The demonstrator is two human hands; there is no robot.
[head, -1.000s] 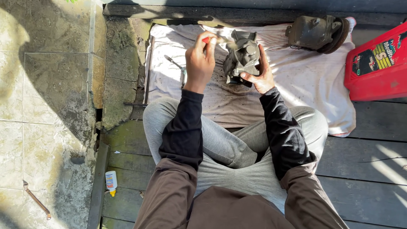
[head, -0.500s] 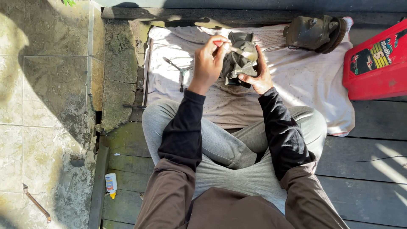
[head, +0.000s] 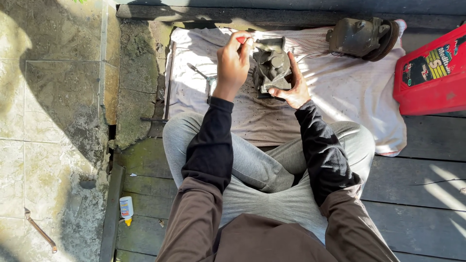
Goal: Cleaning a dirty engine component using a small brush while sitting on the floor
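So the left hand (head: pixel 233 60) is pinching a small red-handled tool (head: pixel 248 41), tip aimed at a grimy metal part (head: pixel 273 65). The right hand (head: pixel 291 87) cups that part from below and the side, fingers wrapped on it, holding it up just over a white cloth (head: pixel 340 92). It looks like cast metal, so I'd guess heavy, rigid and probably greasy; gripping the chunky body seems safer than any thin edge. Left of the hands a wrench (head: pixel 206 80) lies on the cloth. Further right sit another dark part (head: pixel 361 36) and a red can (head: pixel 432 73).
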